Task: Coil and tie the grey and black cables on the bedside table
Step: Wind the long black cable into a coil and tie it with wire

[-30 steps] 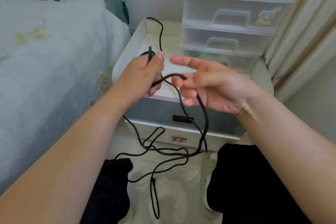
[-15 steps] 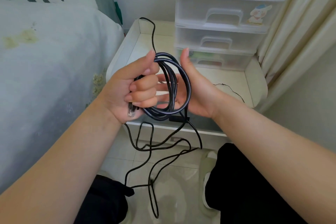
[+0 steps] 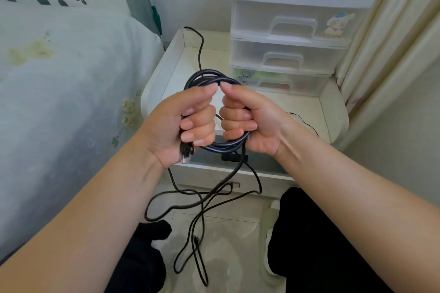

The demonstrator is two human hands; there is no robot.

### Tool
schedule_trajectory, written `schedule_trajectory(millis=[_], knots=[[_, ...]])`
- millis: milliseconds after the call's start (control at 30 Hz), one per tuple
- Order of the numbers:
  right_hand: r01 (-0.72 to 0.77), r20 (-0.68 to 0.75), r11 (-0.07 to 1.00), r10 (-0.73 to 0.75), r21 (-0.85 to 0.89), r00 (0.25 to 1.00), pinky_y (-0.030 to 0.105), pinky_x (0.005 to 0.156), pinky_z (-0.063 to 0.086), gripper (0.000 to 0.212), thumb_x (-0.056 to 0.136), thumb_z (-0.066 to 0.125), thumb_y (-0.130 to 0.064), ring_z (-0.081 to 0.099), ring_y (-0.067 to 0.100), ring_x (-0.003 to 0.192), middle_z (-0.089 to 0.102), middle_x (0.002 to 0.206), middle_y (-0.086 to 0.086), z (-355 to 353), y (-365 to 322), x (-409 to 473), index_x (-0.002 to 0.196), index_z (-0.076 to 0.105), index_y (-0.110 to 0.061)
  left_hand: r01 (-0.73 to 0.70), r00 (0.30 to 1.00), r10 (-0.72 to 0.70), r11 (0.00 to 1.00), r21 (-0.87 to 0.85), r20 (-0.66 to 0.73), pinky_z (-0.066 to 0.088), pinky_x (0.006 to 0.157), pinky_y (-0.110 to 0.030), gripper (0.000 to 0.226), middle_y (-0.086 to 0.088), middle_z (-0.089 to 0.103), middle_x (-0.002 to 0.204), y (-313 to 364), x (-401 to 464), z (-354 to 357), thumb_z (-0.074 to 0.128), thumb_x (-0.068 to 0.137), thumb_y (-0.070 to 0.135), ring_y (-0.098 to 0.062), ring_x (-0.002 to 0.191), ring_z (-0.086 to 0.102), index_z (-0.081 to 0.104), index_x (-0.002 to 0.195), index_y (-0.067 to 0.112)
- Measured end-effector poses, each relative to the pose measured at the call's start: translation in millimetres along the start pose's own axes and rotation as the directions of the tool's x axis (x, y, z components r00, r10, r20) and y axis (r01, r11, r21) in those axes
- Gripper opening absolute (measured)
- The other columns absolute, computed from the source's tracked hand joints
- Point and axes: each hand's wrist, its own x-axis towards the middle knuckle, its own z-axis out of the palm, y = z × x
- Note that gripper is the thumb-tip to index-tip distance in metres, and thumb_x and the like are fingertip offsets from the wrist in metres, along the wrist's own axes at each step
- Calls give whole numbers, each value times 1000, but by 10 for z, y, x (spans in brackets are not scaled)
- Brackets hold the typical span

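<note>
A black cable (image 3: 209, 77) is wound into a small coil in front of the white bedside table (image 3: 164, 74). My left hand (image 3: 183, 121) grips the coil's left side, and a plug end sticks out below its fingers. My right hand (image 3: 247, 119) grips the coil's right side, thumb on top. The two hands nearly touch. The cable's loose length (image 3: 202, 200) hangs down in tangled loops to the tiled floor. Another black strand (image 3: 201, 47) runs up across the table top to its back left corner. No grey cable can be told apart.
A white plastic drawer unit (image 3: 292, 31) stands on the table's back right. A thin black wire (image 3: 307, 123) lies on the table's right part. A bed with a pale floral cover (image 3: 59, 102) is at the left, cream curtains (image 3: 385, 43) at the right. My knees in black fabric are below.
One second ago the cable was a single loose loop between my hands. It became a coil, and my right hand, which was flat behind it, now curls around its right side.
</note>
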Motion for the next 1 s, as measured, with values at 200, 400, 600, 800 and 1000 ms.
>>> schedule_trajectory(millis=[200,400,600,800,1000], knots=[[54,90,999,-54,5,994,16,41,38,55,59,71,-60,29,1,31,28,41,-11,-11,56,57,57,32,-21,-74,995,75,997,6,-64,27,33,-17,56,9,26,30,-23,-46,98,36,91,55,-4,23,26,29,46,22],[58,-189,614,-329,-787,925,24,50,43,64,81,35,-68,57,14,46,59,55,2,-62,13,49,79,60,-9,-31,983,7,991,-130,-181,16,30,-15,67,8,22,29,8,-10,-3,22,89,73,-4,20,19,31,47,21],[86,-189,428,-559,-899,808,23,51,27,49,93,47,-48,26,12,44,32,47,-5,-380,-214,6,55,34,-20,13,995,-23,995,-102,-98,13,31,-17,61,8,24,27,92,-32,-115,31,98,50,-5,19,21,33,44,20],[-123,-262,607,-144,-785,954,22,46,37,46,98,28,-52,32,10,45,36,55,-6,-197,273,146,71,43,-17,-115,984,76,964,-242,-164,14,30,-17,59,8,26,28,78,22,-122,28,100,39,-5,19,21,36,45,20],[-220,-321,881,83,-420,944,24,51,51,21,100,40,-33,32,6,42,34,55,-7,61,715,107,88,48,-17,-308,883,153,901,-304,-443,14,30,-19,51,9,26,36,63,104,-223,27,98,33,-6,24,19,34,49,22]])
